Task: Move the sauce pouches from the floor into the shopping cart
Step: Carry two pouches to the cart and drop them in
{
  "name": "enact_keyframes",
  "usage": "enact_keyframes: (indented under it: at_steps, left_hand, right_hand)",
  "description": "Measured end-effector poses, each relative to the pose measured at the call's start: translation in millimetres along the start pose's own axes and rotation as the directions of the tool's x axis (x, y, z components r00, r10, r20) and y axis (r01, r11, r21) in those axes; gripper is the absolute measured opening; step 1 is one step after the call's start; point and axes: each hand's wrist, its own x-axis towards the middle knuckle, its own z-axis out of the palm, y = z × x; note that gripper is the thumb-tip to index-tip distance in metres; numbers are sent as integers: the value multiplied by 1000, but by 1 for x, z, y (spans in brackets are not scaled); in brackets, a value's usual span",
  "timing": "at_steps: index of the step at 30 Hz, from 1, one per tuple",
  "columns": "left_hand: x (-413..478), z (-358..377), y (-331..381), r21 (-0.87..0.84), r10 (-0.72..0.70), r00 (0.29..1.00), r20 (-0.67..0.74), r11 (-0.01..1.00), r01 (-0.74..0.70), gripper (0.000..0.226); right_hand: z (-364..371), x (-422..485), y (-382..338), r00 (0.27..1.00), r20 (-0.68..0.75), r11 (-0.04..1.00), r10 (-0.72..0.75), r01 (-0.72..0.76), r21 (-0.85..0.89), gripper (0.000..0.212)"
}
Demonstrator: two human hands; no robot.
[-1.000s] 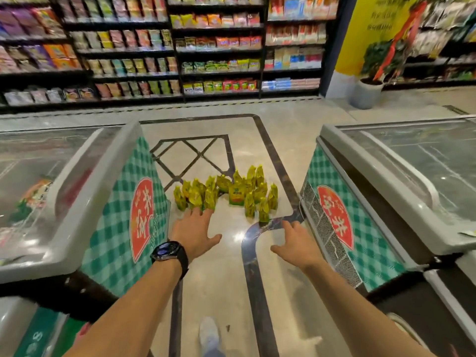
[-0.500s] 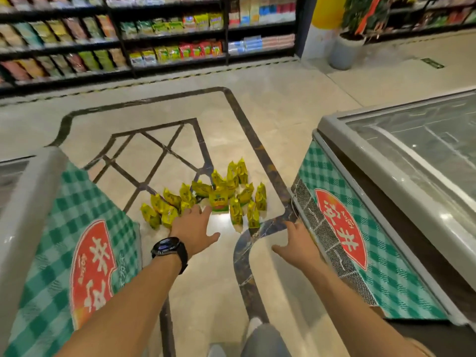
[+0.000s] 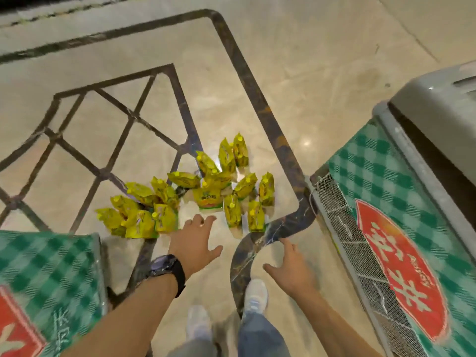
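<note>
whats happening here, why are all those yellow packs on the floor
A person is reaching both open hands down toward a cluster of yellow sauce pouches on the shop floor, between two green-checked freezers. The left hand is nearest the pouches and the right hand is empty. Nothing is picked up yet, and no cart is in view.

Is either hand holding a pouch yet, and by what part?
Nothing is held. The left hand and right hand are both open and empty, short of the pouches on the floor.

Beige floor (image 3: 322, 60) with dark inlay lines (image 3: 247, 73), green-checked freezer cabinets (image 3: 373, 181), black wristwatch (image 3: 168, 266)
</note>
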Motion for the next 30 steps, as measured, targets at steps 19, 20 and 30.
enact_keyframes:
  at_steps: [19,20,30]
  left_hand:
    - [415,299,-82,-263,426,837,-342,812,-521,36]
    - [413,300,-79,-337,397,842,-365,787,-517,37]
    - [398,354,-96,-548,373,898,-233,712,-438,84]
  right_hand:
    - [283,398,163,855,-479,840,-198,400,367,60]
    - [275,399,166,854,-487,818,-185,408,406,49]
    - [255,402,188,775,-558,633,297,278,722,58]
